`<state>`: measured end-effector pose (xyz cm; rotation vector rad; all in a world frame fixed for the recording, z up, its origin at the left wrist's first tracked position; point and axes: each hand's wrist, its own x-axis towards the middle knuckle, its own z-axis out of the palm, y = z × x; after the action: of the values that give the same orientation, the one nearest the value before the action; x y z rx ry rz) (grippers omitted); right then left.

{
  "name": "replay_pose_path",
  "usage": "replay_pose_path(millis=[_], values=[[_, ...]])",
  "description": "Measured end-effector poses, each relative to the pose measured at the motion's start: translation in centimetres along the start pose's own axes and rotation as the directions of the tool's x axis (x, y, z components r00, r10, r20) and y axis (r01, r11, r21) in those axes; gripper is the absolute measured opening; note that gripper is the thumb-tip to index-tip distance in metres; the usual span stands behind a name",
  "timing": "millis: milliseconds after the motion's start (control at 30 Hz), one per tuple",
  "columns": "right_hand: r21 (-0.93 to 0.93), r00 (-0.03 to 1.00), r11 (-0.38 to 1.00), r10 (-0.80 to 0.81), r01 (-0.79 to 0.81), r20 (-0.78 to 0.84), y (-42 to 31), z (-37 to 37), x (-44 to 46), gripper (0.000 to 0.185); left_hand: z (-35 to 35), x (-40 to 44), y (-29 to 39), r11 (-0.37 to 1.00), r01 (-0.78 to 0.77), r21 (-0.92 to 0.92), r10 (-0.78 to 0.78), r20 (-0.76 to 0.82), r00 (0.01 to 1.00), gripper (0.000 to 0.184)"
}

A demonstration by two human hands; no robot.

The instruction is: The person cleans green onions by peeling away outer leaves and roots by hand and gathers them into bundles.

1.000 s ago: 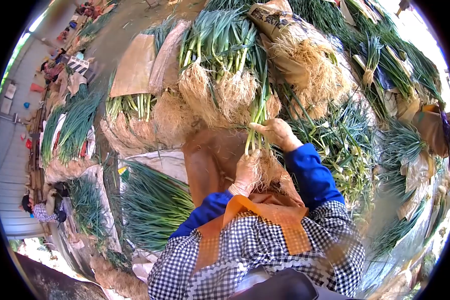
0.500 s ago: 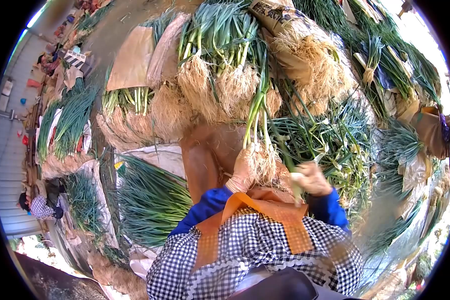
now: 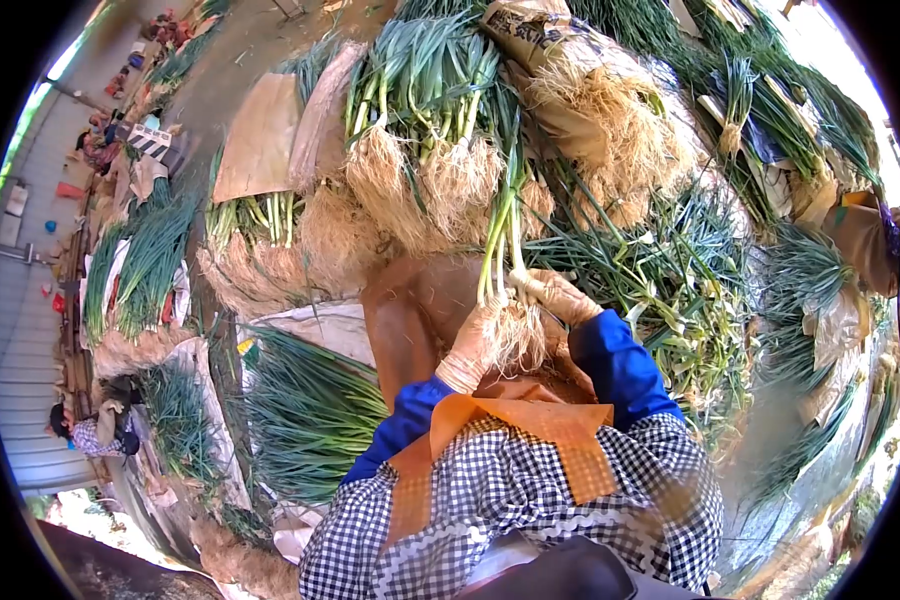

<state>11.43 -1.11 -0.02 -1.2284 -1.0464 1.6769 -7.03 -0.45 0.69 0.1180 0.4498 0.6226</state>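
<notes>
Holding one green-onion bunch (image 3: 501, 225) by its roots (image 3: 522, 338) above the lap (image 3: 400, 310) in curled fingers (image 3: 490, 316) of one left hand (image 3: 474, 345); touches its stalks (image 3: 488, 270) with one right hand (image 3: 562, 297), cannot tell how closed, drawn apart earlier.

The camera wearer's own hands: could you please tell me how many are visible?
2: the left hand holds the green stalks near their roots; the right hand is at their right side.
</notes>
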Motion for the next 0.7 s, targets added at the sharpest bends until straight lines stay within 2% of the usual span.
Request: replay_pose_path(millis=[33, 67, 100, 133, 167, 200, 233, 267, 300, 333, 367, 400, 433, 467, 500, 533, 567, 600, 633, 667, 700], values=[[-0.059, 0.996, 0.998, -0.006, 0.001, -0.084, -1.8, 1.4, -0.9, 0.038, -0.3, 0.2, -0.1, 0.998, -0.056, 0.010, 0.056, -0.090, 0.994, 0.020], [-0.149, 0.974, 0.988, -0.065, 0.032, -0.218, -1.1, 1.9, -1.0, 0.033, -0.1, 0.1, 0.3, 0.998, -0.061, 0.013, 0.062, -0.091, 0.994, 0.020], [-0.756, 0.918, 0.645, -0.359, 0.115, -0.166, -0.5, 1.4, -2.0, 0.030, 0.0, -0.2, 0.6, 0.999, -0.042, 0.025, 0.044, -0.088, 0.995, 0.019], [-0.998, 0.841, -0.012, -0.538, 0.067, 0.063, -0.9, 1.2, -3.5, 0.028, 0.4, -0.5, 0.6, 0.999, -0.017, 0.037, 0.020, -0.084, 0.996, 0.018], [-0.994, 0.869, 0.015, -0.488, 0.105, 0.085, -1.2, 1.4, -4.8, 0.017, 1.9, -0.6, 0.5, 0.999, 0.015, -0.042, -0.021, -0.151, 0.988, 0.017], [-0.830, 0.910, 0.521, -0.412, 0.198, -0.041, -1.2, 1.4, -6.3, 0.010, 1.2, -0.4, 0.2, 0.999, 0.023, -0.045, -0.030, -0.152, 0.988, 0.017], [-0.611, 0.950, 0.784, -0.260, 0.106, -0.170, -2.6, 1.5, -8.0, 0.012, -0.1, -0.1, 0.1, 0.999, 0.014, -0.050, -0.021, -0.135, 0.991, 0.017], [-0.317, 0.968, 0.948, -0.073, -0.008, -0.242, -3.6, 1.2, -9.3, 0.014, 0.8, -0.3, 0.3, 0.999, 0.005, -0.054, -0.011, -0.118, 0.993, 0.018], [-0.728, 0.934, 0.685, -0.242, -0.028, -0.264, -2.4, -1.0, -9.7, 0.016, 1.7, -0.7, 0.2, 0.998, -0.001, -0.064, -0.008, -0.128, 0.992, 0.019], [-0.961, 0.895, 0.259, -0.400, -0.094, -0.196, -1.2, -4.3, -10.3, 0.018, 1.7, -0.9, 0.4, 0.998, -0.003, -0.065, -0.005, -0.126, 0.992, 0.019], [-0.817, 0.830, 0.573, -0.426, -0.061, -0.361, -1.1, -7.6, -12.0, 0.016, 1.4, -1.2, 0.9, 0.997, 0.022, -0.078, -0.028, -0.085, 0.996, 0.019], [-0.579, 0.762, 0.815, -0.386, 0.018, -0.520, -1.3, -9.7, -12.9, 0.017, 1.2, -1.3, 1.2, 0.995, 0.045, -0.088, -0.049, -0.044, 0.998, 0.019], [-0.580, 0.763, 0.814, -0.389, 0.022, -0.517, -1.4, -9.7, -12.0, 0.017, 0.4, -1.1, 1.3, 0.993, 0.058, -0.102, -0.066, -0.083, 0.994, 0.020], [-0.767, 0.690, 0.590, -0.445, -0.252, -0.570, -1.4, -9.4, -10.8, 0.019, -0.3, -1.0, 1.2, 0.993, 0.057, -0.101, -0.066, -0.082, 0.994, 0.020], [-0.804, 0.616, 0.291, -0.525, -0.518, -0.587, -1.4, -9.0, -9.4, 0.023, -0.9, -1.1, 1.2, 0.997, 0.055, -0.053, -0.059, -0.077, 0.995, 0.021], [-0.712, 0.674, 0.462, -0.283, -0.528, -0.683, -1.7, -8.4, -7.6, 0.032, -1.0, -0.8, 1.3, 0.999, 0.051, -0.002, -0.051, -0.064, 0.997, 0.022], [-0.762, 0.733, 0.539, -0.342, -0.360, -0.588, -2.9, -6.9, -6.1, 0.050, 0.7, -0.8, 0.8, 0.999, 0.030, -0.014, -0.031, -0.096, 0.995, 0.018], [-0.849, 0.717, 0.450, -0.491, -0.277, -0.494, -2.9, -6.0, -4.0, 0.059, 1.2, -0.7, 0.6, 1.000, 0.026, -0.013, -0.027, -0.094, 0.995, 0.018], [-0.919, 0.716, 0.268, -0.576, -0.290, -0.394, -3.6, -5.3, -2.1, 0.064, 1.5, -0.8, 0.6, 0.999, 0.031, 0.036, -0.029, -0.039, 0.999, 0.025], [-0.936, 0.683, 0.223, -0.641, -0.271, -0.351, -2.6, -5.1, 0.1, 0.053, 2.0, -0.6, 0.6, 0.995, 0.030, 0.090, -0.031, 0.019, 0.999, 0.032], [-0.935, 0.775, 0.205, -0.523, -0.290, -0.355, -1.8, -5.4, 1.6, 0.040, 3.1, -0.5, 0.6, 0.974, 0.208, -0.088, -0.207, 0.024, 0.978, 0.035]])
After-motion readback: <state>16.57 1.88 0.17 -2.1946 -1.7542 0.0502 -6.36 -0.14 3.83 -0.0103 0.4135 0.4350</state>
